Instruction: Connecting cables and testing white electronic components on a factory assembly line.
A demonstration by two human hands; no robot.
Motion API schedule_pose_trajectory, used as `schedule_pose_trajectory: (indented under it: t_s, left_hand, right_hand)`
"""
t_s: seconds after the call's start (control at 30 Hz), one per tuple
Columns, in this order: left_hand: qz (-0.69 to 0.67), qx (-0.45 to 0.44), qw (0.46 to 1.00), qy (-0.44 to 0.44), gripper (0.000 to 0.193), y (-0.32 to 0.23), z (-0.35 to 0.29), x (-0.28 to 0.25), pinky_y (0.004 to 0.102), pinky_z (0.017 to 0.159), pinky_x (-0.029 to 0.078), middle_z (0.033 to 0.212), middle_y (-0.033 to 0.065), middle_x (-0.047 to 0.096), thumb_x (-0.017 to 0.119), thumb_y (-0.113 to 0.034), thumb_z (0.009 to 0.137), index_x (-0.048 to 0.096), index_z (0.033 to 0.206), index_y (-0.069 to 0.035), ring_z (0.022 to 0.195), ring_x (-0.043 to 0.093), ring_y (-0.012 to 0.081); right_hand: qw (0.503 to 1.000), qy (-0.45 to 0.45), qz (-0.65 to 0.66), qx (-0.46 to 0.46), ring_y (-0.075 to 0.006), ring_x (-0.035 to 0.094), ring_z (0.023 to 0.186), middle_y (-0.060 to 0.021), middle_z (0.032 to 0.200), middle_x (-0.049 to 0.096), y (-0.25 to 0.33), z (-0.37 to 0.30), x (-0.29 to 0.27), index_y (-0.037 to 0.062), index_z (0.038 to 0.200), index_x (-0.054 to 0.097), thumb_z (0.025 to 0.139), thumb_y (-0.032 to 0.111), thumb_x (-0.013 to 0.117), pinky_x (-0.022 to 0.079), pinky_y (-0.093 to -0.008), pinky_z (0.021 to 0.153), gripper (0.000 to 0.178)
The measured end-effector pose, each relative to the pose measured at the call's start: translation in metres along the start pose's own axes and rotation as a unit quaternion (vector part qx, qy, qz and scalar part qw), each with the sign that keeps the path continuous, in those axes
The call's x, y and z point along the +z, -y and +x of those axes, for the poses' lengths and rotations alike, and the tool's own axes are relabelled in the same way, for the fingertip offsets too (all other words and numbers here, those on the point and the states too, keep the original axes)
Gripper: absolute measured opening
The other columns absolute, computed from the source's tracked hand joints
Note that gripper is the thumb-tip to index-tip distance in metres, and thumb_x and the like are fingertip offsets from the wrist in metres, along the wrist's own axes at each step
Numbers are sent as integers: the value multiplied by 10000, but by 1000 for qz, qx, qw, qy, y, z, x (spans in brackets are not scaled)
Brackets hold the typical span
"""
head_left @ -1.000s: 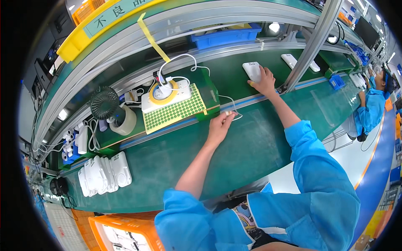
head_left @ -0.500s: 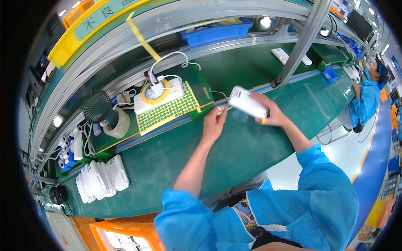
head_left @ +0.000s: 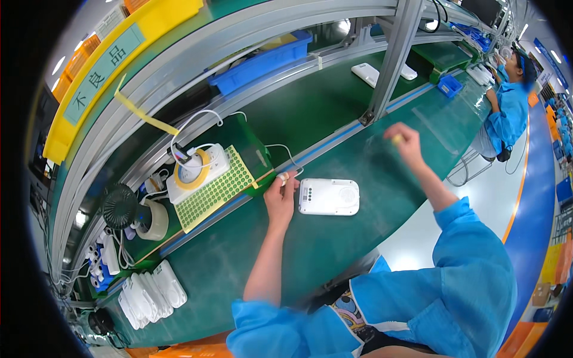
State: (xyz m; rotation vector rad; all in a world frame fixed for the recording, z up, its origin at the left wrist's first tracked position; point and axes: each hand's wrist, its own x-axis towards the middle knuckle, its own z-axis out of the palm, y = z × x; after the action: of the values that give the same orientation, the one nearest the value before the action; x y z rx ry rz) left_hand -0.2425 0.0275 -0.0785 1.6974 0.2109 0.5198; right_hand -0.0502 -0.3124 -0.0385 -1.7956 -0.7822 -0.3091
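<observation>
A white rounded rectangular device (head_left: 329, 197), with a faint round mark and a row of small dark spots, lies flat on the green bench. Just left of it, my left hand (head_left: 280, 200) is closed in a pinch on the end of a thin white cable (head_left: 293, 160), which runs back toward the power strip. My right hand (head_left: 407, 146) is above the bench, apart from the device to its upper right. Motion smears its fingers, which look curled, and a yellow band shows on one of them.
Several similar white devices (head_left: 152, 296) lean together at the left. A small fan (head_left: 119, 206), a white power strip (head_left: 223, 161) and a yellow-green dotted sheet (head_left: 215, 194) line the bench's back side. A metal post (head_left: 394, 65) rises beyond; a co-worker (head_left: 507, 113) sits far right.
The device, earlier tilted in my right hand, now lies on the bench, released. My right hand has moved away up and right. My left hand still pinches the cable end. The view has shifted.
</observation>
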Motion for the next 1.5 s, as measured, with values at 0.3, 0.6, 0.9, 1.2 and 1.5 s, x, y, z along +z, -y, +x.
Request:
schedule_pose_trajectory:
  t_s: [0.3,0.6,0.9,1.2,1.5]
  left_hand:
    - [55,16,998,41,143,-6,8,12,278,698,559,936,109,735,625,-43,997,697,1092,34,774,697,149]
    - [97,-14,995,13,155,-10,-6,-4,258,692,532,864,73,709,626,-14,979,724,1098,-2,765,672,123]
    - [153,-56,987,2,145,-20,-4,5,241,671,518,851,50,696,638,-30,980,732,1089,-8,747,656,106]
    - [154,-22,988,6,171,-28,-4,8,236,639,517,850,41,701,721,-31,911,728,1082,-39,703,635,88]
    - [169,65,982,46,512,-30,2,14,277,653,532,842,14,579,940,-266,664,702,1080,-86,718,602,149]
  right_hand:
    - [902,-71,-405,129,-354,579,1248,-215,1318,618,-180,154,-57,29,1291,621,811,552,776,484,-431,1010,726]
    - [919,132,-344,138,-341,555,1258,-215,1326,584,-196,215,-1,22,1376,552,741,579,828,425,-420,1071,889]
    - [871,-85,-454,165,-384,570,1267,-168,1394,584,-299,244,-90,174,1457,530,744,476,765,503,-478,1030,809]
    - [900,17,-427,83,-435,579,1222,-226,1299,615,-348,239,-135,94,1307,583,813,341,724,498,-512,1021,570]
    - [873,-42,-464,143,-399,626,1156,-221,1259,646,-286,198,-199,124,1461,527,752,438,791,518,-473,971,819]
